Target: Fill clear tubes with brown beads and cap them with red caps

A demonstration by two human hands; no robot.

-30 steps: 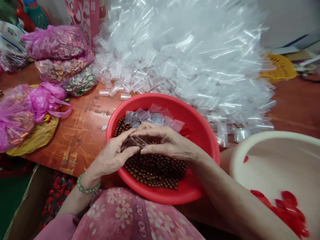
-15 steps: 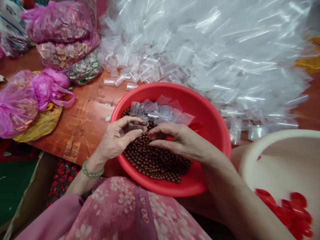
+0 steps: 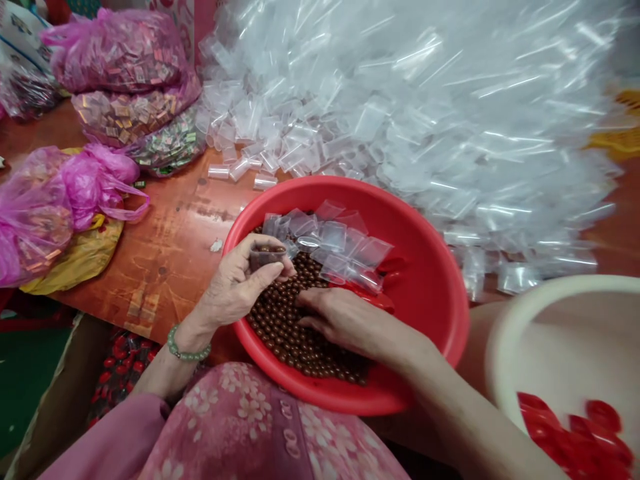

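Note:
My left hand (image 3: 233, 280) grips a small clear plastic container (image 3: 267, 255) by its sides, its open end up. A few brown balls (image 3: 265, 248) show inside it. My right hand (image 3: 345, 320) reaches into the heap of brown balls (image 3: 285, 333), finger and thumb a little apart at the surface; whether any ball is between them is hard to see. The heap lies in a red basin (image 3: 440, 287) in front of my lap. Several empty clear containers (image 3: 333, 237) rest on its far side, with red pieces (image 3: 373, 297) beside and below them.
A big pile of clear containers (image 3: 410, 100) covers the table (image 3: 185, 213) behind the basin. Pink bags (image 3: 120, 53) of small pieces stand at the left. At the right is a cream tub (image 3: 520, 327) with red pieces (image 3: 575, 433). A box (image 3: 55, 393) stands below left.
My right hand has moved from beside the container down into the brown balls. My left hand has shifted slightly left and tilted the container. The view has moved a little.

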